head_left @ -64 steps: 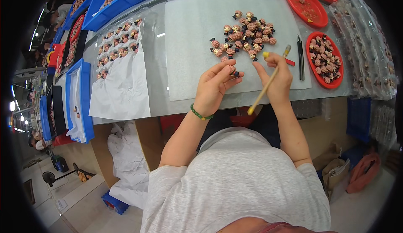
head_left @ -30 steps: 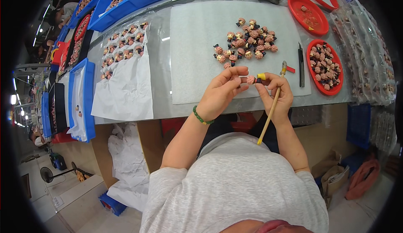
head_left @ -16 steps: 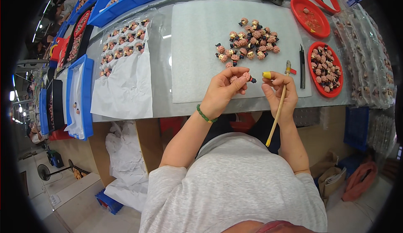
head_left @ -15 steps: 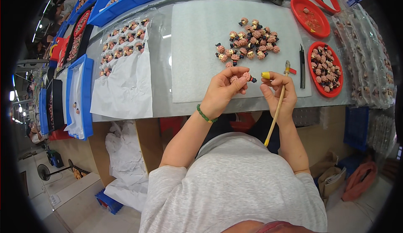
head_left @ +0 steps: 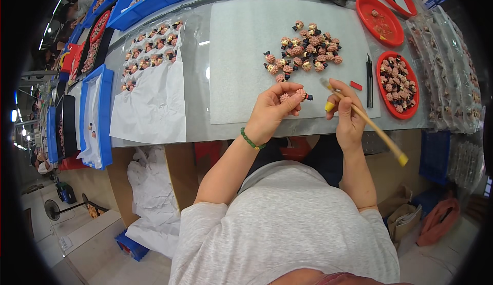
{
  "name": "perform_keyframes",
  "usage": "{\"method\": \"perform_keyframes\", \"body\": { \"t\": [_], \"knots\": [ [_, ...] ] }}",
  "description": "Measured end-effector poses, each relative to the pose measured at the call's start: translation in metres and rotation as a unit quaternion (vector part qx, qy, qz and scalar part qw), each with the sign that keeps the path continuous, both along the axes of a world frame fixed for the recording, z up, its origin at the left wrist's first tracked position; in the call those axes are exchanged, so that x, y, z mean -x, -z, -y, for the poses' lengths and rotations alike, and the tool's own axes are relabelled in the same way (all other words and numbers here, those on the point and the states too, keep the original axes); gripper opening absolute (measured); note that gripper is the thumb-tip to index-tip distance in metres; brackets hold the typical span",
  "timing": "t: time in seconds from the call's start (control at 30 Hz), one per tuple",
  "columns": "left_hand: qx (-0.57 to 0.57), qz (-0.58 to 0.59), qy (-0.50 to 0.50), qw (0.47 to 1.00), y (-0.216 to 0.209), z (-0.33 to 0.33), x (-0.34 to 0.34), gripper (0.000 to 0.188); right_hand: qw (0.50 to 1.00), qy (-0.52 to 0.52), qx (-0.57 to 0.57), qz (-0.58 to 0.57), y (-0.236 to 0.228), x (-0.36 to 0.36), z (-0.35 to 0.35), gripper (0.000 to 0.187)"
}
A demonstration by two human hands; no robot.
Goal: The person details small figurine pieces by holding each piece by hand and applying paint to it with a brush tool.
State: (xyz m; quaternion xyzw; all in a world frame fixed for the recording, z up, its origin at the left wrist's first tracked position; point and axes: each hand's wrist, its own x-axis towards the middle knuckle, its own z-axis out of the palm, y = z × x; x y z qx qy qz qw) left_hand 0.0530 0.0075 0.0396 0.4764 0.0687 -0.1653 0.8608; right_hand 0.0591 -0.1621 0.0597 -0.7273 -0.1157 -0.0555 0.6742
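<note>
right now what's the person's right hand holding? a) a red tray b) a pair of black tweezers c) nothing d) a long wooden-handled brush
d: the right hand grips a long wooden-handled brush with its bristle end up near the small pink figure held in the left hand; the black tweezers lie on the table beside the red tray.

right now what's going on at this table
A person at a table holds a small pink figurine in the left hand and a wooden brush in the right hand, bristles near it. More figurines sit in a pile on the white mat and in a red tray.
</note>
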Motion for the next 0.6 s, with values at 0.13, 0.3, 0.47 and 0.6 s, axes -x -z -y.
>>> {"method": "perform_keyframes", "body": {
  "t": [0.13,0.3,0.47,0.6],
  "knots": [
    [-0.011,0.018,-0.005,1.000,0.001,0.002,-0.003,0.023,0.998,-0.049,0.048,0.001,-0.007,-0.008,0.002,0.038],
    [-0.026,0.083,0.013,0.996,-0.001,0.000,-0.004,0.022,0.996,0.012,0.067,0.053,0.002,-0.031,-0.013,0.030],
    [-0.007,0.050,-0.058,0.997,-0.004,-0.001,0.000,0.022,0.999,0.023,0.031,0.025,0.006,-0.016,-0.015,0.017],
    [-0.002,0.031,-0.015,0.999,0.001,0.006,0.000,0.025,0.996,0.018,-0.001,0.085,0.030,0.000,-0.022,0.012]
  ]
}}
